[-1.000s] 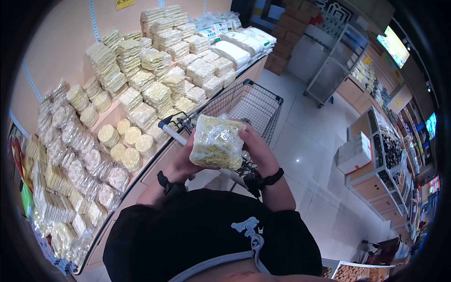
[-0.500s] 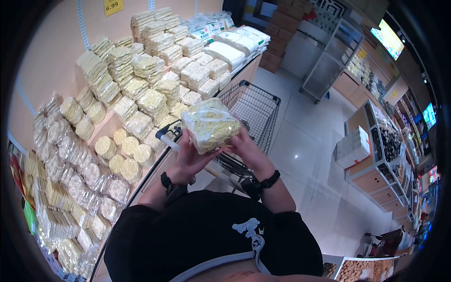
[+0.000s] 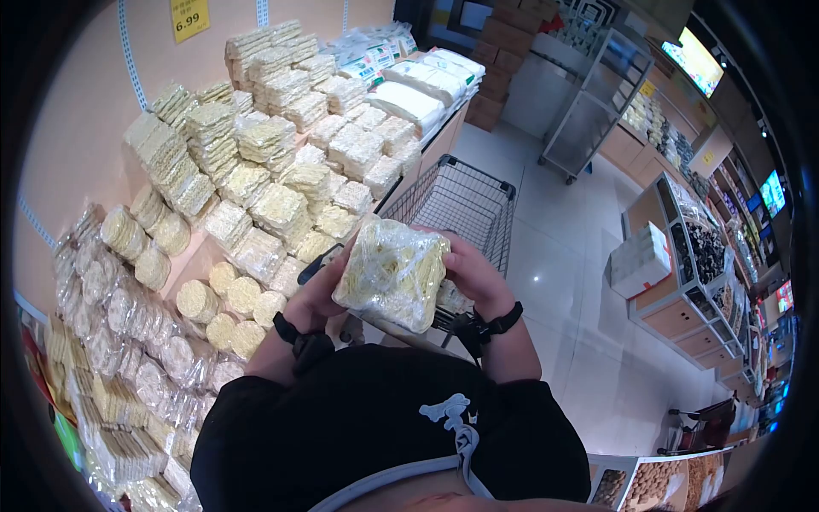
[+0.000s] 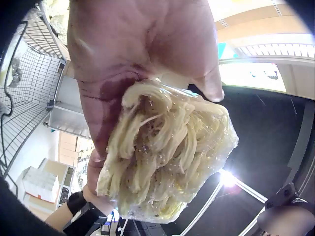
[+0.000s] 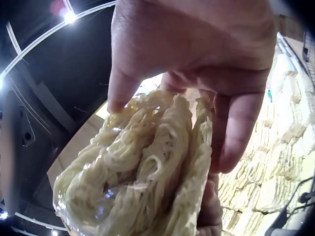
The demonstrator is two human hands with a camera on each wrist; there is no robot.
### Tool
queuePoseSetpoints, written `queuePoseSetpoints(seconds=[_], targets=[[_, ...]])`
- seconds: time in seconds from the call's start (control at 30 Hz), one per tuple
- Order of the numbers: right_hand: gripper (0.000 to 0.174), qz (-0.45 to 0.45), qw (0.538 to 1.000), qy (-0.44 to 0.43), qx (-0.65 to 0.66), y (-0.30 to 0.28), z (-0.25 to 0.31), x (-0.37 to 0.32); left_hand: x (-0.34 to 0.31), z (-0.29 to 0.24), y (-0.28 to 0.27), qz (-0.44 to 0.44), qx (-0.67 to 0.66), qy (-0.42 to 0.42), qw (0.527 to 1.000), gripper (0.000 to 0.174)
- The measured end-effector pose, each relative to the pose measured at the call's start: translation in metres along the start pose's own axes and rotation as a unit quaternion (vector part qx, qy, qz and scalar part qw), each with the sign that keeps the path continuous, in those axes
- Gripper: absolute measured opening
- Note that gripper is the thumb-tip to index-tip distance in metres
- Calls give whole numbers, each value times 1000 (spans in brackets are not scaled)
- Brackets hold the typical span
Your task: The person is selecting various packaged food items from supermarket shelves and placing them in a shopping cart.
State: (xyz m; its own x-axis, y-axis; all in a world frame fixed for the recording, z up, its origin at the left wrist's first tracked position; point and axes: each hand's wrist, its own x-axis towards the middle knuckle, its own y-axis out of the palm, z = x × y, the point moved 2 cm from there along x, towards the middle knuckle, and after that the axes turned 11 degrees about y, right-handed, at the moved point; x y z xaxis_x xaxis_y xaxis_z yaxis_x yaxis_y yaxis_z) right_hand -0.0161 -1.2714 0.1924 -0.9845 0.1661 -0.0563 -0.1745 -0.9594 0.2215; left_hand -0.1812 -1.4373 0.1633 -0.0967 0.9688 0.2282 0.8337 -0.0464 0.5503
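A clear-wrapped pack of dried noodles (image 3: 392, 273) is held between both hands in front of the chest, its broad face turned up toward the head camera. My left hand (image 3: 320, 286) grips its left side, and my right hand (image 3: 473, 273) grips the right edge with the thumb on top. In the left wrist view, thumb and fingers of the left hand (image 4: 142, 39) lie around the pack (image 4: 162, 152), where coiled pale strands show through the film. The right wrist view has the right hand (image 5: 192, 49) spread over the layered noodle cakes (image 5: 142, 167).
A shopping cart (image 3: 452, 200) stands just beyond the hands. To the left, a sloping display holds stacked noodle packs (image 3: 281, 213), round cakes (image 3: 198, 301) and white bags (image 3: 408, 104). A metal rack (image 3: 584, 111) and a counter with a white box (image 3: 640, 260) stand at right.
Both hands have turned the pack: it tilted to show its side, then came back with a broad face up, slightly lower. The head view has shifted a little.
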Motion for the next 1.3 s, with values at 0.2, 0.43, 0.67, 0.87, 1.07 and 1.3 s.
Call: queuePoseSetpoints(seconds=[0.2, 0.43, 0.67, 0.87, 1.07, 1.3], targets=[[73, -17, 999, 46, -19, 12, -5, 34, -9, -7, -52, -37, -38, -9, 999, 91], [55, -72, 988, 87, 106, 20, -29, 88, -19, -30, -85, -138, -149, -56, 977, 74], [57, -40, 978, 125, 163, 21, -64, 142, -22, -66, -89, -34, -56, 67, 996, 59], [57, 13, 978, 113, 177, 38, -64, 165, -23, -76, -123, -89, -260, -18, 961, 57], [62, -74, 974, 131, 171, 59, -59, 176, -24, -70, -152, -95, -218, -3, 971, 70], [61, -37, 973, 130, 187, 53, -72, 170, -39, -83, -133, -91, 70, 75, 991, 78]])
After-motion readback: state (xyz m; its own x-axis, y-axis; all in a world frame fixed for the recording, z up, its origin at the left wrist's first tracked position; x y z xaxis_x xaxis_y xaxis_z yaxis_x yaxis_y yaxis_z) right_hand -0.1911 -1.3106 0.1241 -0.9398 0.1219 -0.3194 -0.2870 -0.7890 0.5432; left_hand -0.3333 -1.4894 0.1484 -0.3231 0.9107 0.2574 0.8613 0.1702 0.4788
